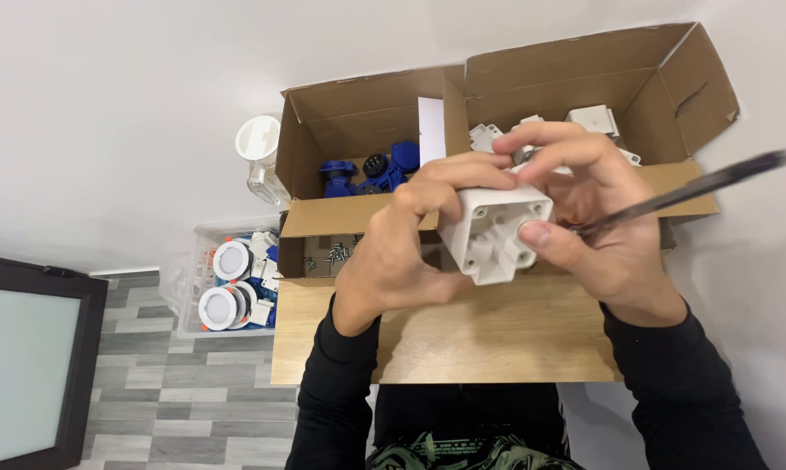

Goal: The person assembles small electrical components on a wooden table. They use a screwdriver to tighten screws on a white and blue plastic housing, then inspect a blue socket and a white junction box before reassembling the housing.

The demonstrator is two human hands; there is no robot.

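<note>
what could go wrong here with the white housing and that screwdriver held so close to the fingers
The screwdriver tip sits right beside the right hand thumb at the white housing; a slip could jab a finger.

Both hands hold the housing in the air above the wooden table, the left hand gripping only one side, so it may twist or drop.

Loose screws lie in a low open box compartment near the table's edge; a nudge might scatter them to the floor.

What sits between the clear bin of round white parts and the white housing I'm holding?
In the head view, a small cardboard compartment of loose screws lies between the clear bin and the white housing, partly behind the left hand.
</note>
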